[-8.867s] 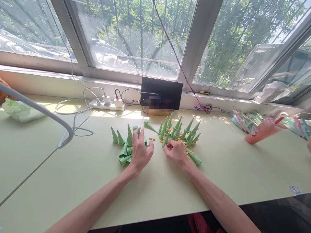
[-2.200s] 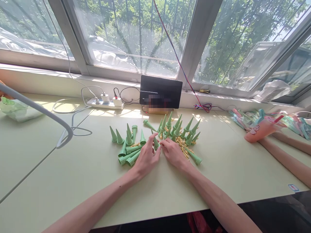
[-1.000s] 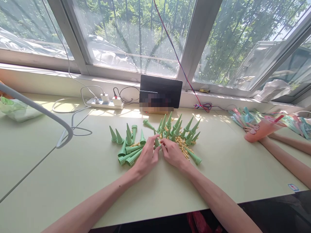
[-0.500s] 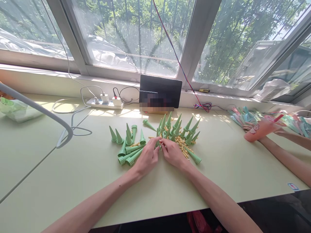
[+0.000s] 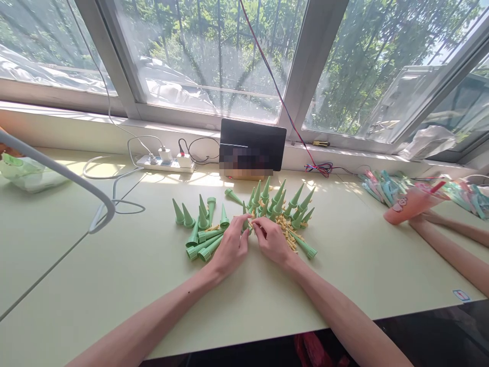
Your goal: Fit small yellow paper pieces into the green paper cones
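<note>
On the table [image 5: 244,311], left hand [image 5: 232,245] had thumb and fingers clamped around an upright green cone [image 5: 245,210], seemingly to steady it; right hand [image 5: 273,241] reached its lower part, fingertips bunched, couldn't tell on what. Yellow pieces [image 5: 286,224] lay by right hand, presumably for easy reach.

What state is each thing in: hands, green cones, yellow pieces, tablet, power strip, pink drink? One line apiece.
Left hand, curled around a green cone
Right hand, beside that cone; whether it holds anything is unclear
Left-side green cones, some standing, some lying
Yellow pieces, loose, heaped
Tablet, propped up, screen dark
Power strip, plugs inserted
Pink drink, straw in
</note>
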Action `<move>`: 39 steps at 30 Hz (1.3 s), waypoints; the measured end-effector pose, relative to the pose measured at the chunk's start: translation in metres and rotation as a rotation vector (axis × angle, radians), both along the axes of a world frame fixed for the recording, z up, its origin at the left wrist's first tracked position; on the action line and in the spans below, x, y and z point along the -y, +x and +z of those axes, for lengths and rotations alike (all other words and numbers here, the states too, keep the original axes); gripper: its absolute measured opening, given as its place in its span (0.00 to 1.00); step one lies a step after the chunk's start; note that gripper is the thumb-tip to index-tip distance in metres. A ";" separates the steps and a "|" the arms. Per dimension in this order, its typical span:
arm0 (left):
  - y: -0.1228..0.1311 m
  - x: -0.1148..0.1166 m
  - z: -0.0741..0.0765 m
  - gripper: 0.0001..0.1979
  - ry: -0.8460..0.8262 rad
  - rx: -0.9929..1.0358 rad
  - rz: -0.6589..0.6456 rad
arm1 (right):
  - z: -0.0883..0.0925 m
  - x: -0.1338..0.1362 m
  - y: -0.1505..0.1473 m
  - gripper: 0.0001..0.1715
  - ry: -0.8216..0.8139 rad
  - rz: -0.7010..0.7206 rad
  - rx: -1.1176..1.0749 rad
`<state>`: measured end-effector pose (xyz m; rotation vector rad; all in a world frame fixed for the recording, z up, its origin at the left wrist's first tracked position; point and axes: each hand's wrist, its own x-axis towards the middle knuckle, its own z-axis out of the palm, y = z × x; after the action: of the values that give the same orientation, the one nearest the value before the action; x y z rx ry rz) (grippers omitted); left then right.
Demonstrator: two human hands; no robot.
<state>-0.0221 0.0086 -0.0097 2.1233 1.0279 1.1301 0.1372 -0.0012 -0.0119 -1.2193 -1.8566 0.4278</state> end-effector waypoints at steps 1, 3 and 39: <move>0.000 0.000 0.000 0.18 0.000 0.002 0.004 | 0.000 0.000 0.000 0.13 0.001 0.003 -0.001; 0.000 0.000 0.001 0.18 -0.001 0.000 0.012 | 0.000 0.000 0.000 0.12 0.003 0.014 -0.006; -0.002 -0.001 0.002 0.19 -0.076 0.068 0.036 | 0.002 0.000 0.005 0.15 0.012 0.050 0.029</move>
<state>-0.0237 0.0095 -0.0076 2.0016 1.0642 1.1536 0.1421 -0.0016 -0.0095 -1.1790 -1.9148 0.4282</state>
